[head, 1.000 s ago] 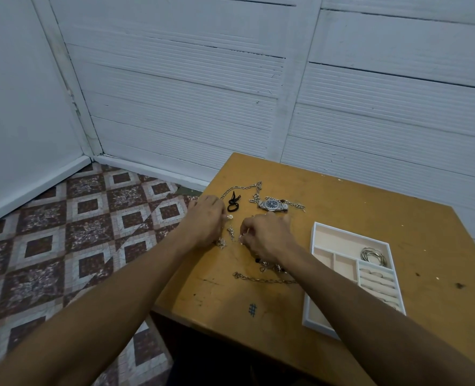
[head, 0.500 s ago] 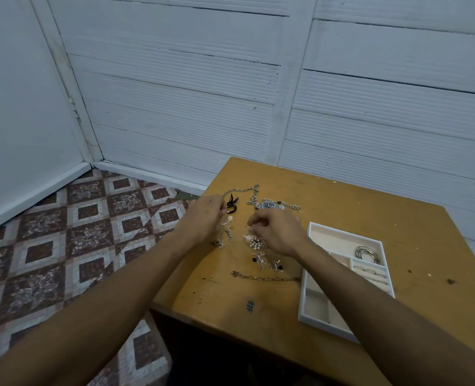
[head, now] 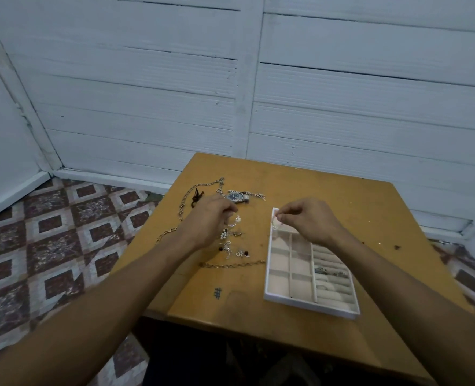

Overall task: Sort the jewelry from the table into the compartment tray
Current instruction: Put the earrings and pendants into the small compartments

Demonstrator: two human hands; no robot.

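A white compartment tray (head: 310,300) lies on the right half of the wooden table (head: 328,196). My right hand (head: 308,221) hovers over the tray's far left corner, fingers pinched on a small silver earring (head: 275,225) that dangles below them. My left hand (head: 205,221) is over the jewelry pile and holds a small pearl earring (head: 236,220) at its fingertips. On the table lie a silver wristwatch (head: 236,196), a long chain (head: 186,203), a short chain (head: 232,264) and several small earrings (head: 230,247).
A black looped cord (head: 195,197) lies beside the long chain. A few small silver pieces (head: 328,272) sit in the tray's ridged right section. White plank walls stand close behind the table. The patterned tile floor (head: 63,238) drops away past the table's left edge.
My right hand has moved right from the jewelry pile to above the tray's far corner, carrying a small earring. My left hand stayed at the pile. The camera view shifted left.
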